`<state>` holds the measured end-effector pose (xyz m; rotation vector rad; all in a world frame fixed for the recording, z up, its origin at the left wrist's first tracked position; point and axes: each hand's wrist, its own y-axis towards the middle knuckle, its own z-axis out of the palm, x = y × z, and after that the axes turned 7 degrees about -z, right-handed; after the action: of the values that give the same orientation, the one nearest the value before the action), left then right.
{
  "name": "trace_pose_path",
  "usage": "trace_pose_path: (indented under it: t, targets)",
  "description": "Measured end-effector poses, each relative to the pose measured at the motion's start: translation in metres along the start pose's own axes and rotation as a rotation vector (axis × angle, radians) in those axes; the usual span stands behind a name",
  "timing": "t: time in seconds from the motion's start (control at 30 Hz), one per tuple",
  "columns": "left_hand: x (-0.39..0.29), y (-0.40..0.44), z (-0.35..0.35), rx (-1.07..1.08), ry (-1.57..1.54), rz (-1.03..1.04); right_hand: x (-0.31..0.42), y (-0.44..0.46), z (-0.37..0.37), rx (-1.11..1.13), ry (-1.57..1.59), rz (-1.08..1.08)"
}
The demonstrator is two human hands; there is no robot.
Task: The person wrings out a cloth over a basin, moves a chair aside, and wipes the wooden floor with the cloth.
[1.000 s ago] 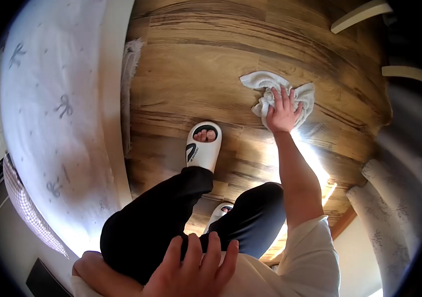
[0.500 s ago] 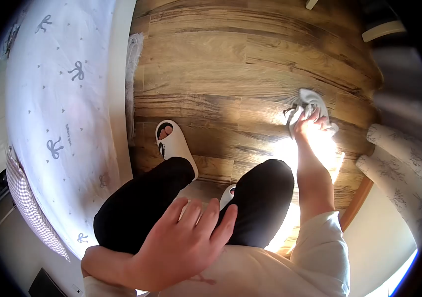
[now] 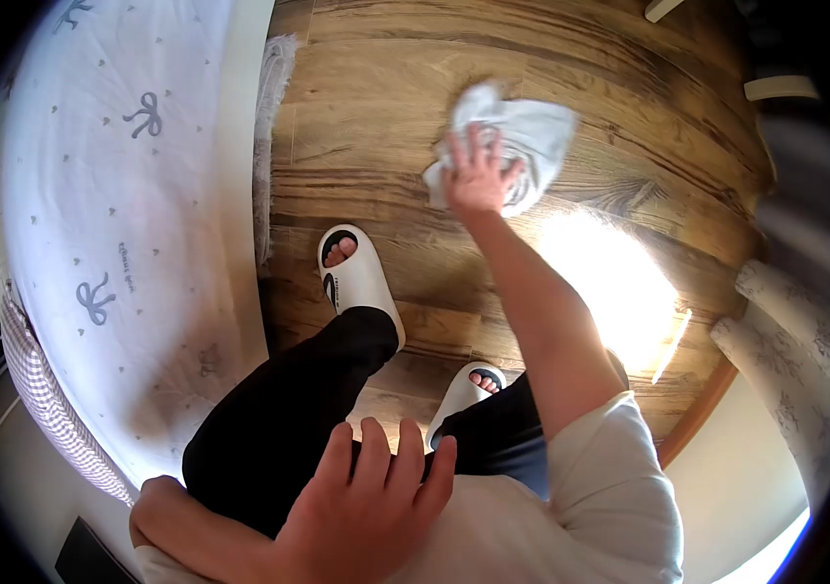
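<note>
One crumpled white fabric cloth (image 3: 543,134) lies upper ctr of frame on brown wood-plank floor (image 3: 376,117); R hand (image 3: 479,177) flat atop, fingers spread, prob. to pin it. L hand (image 3: 366,516), lower ctr, fingers apart, palm hidden.

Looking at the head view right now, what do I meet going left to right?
Bow-patterned sheet → fringed rug edge → left foot's slipper → white cloth under the right hand → bright patch of light → patterned grey fabric.
</note>
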<state>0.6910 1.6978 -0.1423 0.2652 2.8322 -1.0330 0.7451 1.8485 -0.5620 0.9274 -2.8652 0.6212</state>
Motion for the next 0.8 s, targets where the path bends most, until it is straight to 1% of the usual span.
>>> trace_pose_path:
  t: [0.03, 0.1, 0.17, 0.2, 0.27, 0.3, 0.33, 0.37, 0.4, 0.43, 0.5, 0.57, 0.6, 0.63, 0.67, 0.7, 0.77, 0.8]
  targets:
    - [-0.002, -0.001, 0.001, -0.007, -0.013, -0.012, 0.008, -0.007, -0.003, 0.05, 0.025, -0.098]
    - [-0.003, -0.001, 0.003, -0.022, -0.033, -0.035, -0.002, -0.006, -0.021, 0.154, 0.103, -0.134]
    - [0.0, -0.005, 0.003, -0.01, -0.05, -0.042, -0.032, -0.002, -0.026, 0.126, 0.009, -0.187]
    - [0.003, -0.006, 0.003, -0.009, -0.059, -0.047, -0.055, 0.001, -0.021, 0.062, -0.024, -0.109]
    - [0.005, -0.01, 0.004, -0.019, -0.075, -0.048, -0.113, -0.009, -0.033, 0.064, -0.038, 0.124]
    - [0.006, -0.012, 0.005, -0.022, -0.085, -0.05, -0.139, -0.016, -0.035, 0.054, -0.039, 0.276]
    - [0.007, -0.013, 0.004, -0.016, -0.106, -0.039, -0.168, -0.029, -0.039, 0.085, 0.002, 0.4]
    - [0.009, -0.015, 0.001, -0.012, -0.126, -0.027, -0.208, -0.043, -0.022, 0.073, 0.028, 0.46]
    - [0.011, -0.015, -0.001, -0.007, -0.148, -0.014, -0.233, -0.059, -0.019, 0.106, 0.074, 0.505]
    - [0.012, -0.016, -0.003, -0.014, -0.164, -0.013, -0.243, -0.074, -0.024, 0.179, 0.067, 0.539]
    - [0.014, -0.018, -0.003, -0.028, -0.194, -0.012, -0.241, -0.091, -0.02, 0.268, -0.032, 0.509]
    - [0.021, -0.018, 0.01, -0.112, -0.179, 0.04, -0.236, -0.106, 0.02, 0.199, -0.166, 0.334]
    - [0.023, -0.018, 0.016, -0.152, -0.17, 0.064, -0.224, -0.112, 0.022, 0.179, -0.103, 0.244]
    - [0.021, -0.018, 0.014, -0.122, -0.177, 0.034, -0.216, -0.117, 0.035, 0.138, -0.043, 0.141]
    - [0.021, -0.019, 0.008, -0.092, -0.18, 0.004, -0.195, -0.125, 0.033, 0.149, 0.047, 0.062]
    - [0.021, -0.019, 0.004, -0.061, -0.178, -0.027, -0.169, -0.126, 0.031, 0.256, -0.033, -0.011]
    - [0.024, -0.015, 0.003, -0.029, -0.197, -0.063, -0.121, -0.125, 0.01, 0.451, -0.005, -0.241]
    - [0.025, -0.013, 0.003, -0.013, -0.206, -0.079, -0.106, -0.126, 0.011, 0.533, -0.024, -0.373]
